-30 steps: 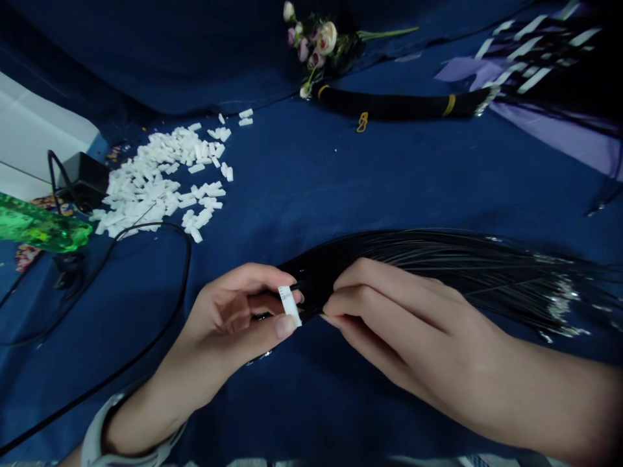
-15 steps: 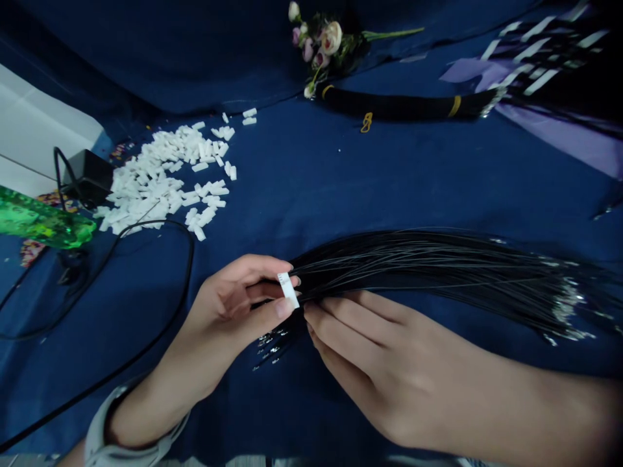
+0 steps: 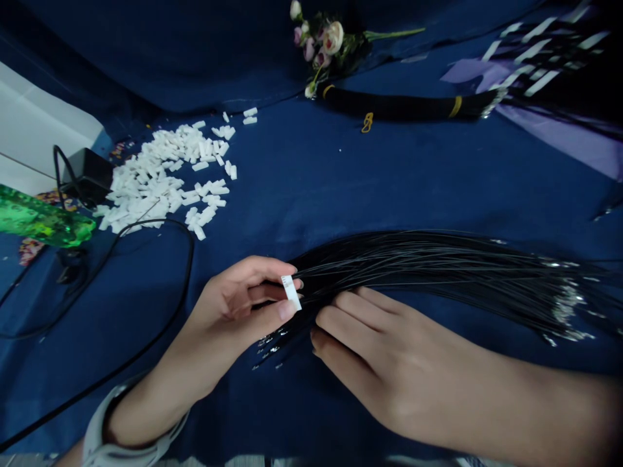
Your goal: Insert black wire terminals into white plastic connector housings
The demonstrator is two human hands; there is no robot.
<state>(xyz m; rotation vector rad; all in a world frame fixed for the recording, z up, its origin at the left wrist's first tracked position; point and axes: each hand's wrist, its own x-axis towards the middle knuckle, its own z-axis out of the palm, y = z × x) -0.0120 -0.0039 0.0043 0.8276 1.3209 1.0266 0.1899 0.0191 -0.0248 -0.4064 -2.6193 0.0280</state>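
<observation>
My left hand point(image 3: 233, 305) pinches one white connector point(image 3: 291, 292) at the near end of the loose black wires point(image 3: 438, 266) on the counter point(image 3: 316, 181). My right hand point(image 3: 384, 350) rests open-fingered on the wires, gripping nothing. A big connector pile point(image 3: 160, 181) is left; one tied bundle point(image 3: 403, 106) looks done.

right hand point(image 3: 389, 363) covers part of the wire bundle point(image 3: 438, 266), can't tell if its fingertips pinch a wire or just rest there. left hand point(image 3: 238, 308) hides the lower end of the white connector point(image 3: 291, 292); its slots too small to read. wire terminals point(image 3: 567, 311) at the far end are blurred glints. green object point(image 3: 43, 224) and white box point(image 3: 29, 139) cut off by left edge. taped bundle point(image 3: 540, 58) top right runs out of frame, dark
</observation>
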